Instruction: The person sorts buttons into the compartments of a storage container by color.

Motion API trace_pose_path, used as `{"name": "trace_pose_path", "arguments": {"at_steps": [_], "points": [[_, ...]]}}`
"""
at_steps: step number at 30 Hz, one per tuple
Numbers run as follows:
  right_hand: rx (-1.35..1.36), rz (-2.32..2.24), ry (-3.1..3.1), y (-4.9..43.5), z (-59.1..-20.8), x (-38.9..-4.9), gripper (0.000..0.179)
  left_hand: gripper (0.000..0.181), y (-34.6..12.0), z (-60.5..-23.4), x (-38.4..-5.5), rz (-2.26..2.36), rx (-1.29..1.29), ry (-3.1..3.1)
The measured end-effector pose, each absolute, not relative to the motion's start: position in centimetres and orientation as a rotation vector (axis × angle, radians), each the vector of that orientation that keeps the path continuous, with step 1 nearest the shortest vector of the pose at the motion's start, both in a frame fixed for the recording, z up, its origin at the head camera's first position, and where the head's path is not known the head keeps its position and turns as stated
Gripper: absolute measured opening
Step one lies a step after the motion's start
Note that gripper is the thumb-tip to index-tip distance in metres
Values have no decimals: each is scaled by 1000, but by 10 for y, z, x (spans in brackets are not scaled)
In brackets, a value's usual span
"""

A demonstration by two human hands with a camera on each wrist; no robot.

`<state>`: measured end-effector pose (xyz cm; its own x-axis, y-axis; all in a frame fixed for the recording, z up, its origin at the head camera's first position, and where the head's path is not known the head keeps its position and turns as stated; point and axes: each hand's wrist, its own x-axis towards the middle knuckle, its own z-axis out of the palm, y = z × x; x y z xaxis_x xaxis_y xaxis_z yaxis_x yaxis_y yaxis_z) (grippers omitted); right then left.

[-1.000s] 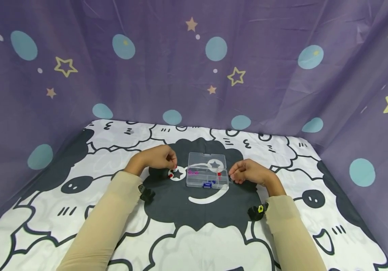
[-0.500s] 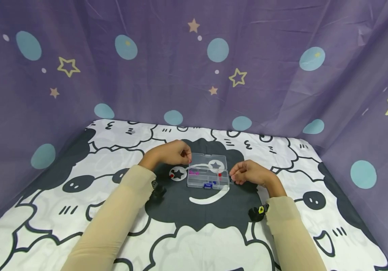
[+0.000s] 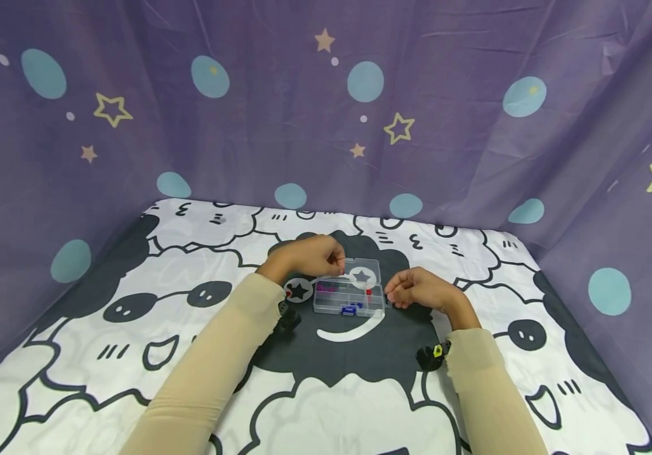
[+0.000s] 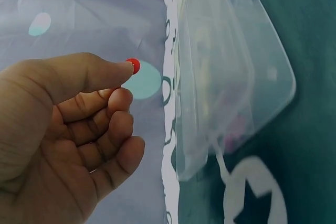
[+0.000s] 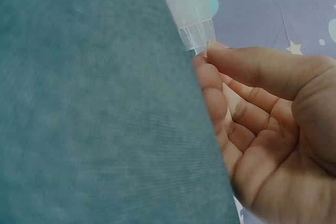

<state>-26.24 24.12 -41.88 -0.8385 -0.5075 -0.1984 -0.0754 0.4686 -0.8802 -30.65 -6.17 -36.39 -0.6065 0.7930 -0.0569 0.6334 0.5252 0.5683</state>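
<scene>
In the head view, a clear plastic compartment box lies with its lid raised at the back and a blue latch at the front. My left hand is over the lid; thumb and forefinger pinch a small round red bead, clearest in the left wrist view. My right hand is at the box's right side, its thumb and forefinger pinching the edge. Pink beads, a red bead and blue pieces sit in separate compartments.
Another red bead lies on the cloth left of the box, by a printed star. A cartoon-patterned cloth covers the surface. Behind it hangs a purple curtain with stars and ovals.
My left hand has moved right, from the cloth beside the box to above the raised lid, carrying the red bead. My right hand has stayed at the box's right edge.
</scene>
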Motion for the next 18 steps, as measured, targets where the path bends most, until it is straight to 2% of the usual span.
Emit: {"name": "trace_pose_path", "arguments": {"at_steps": [18], "points": [[-490, -1320, 2298, 239, -421, -265, 16, 12, -19, -373, -304, 732, 1263, 2439]]}}
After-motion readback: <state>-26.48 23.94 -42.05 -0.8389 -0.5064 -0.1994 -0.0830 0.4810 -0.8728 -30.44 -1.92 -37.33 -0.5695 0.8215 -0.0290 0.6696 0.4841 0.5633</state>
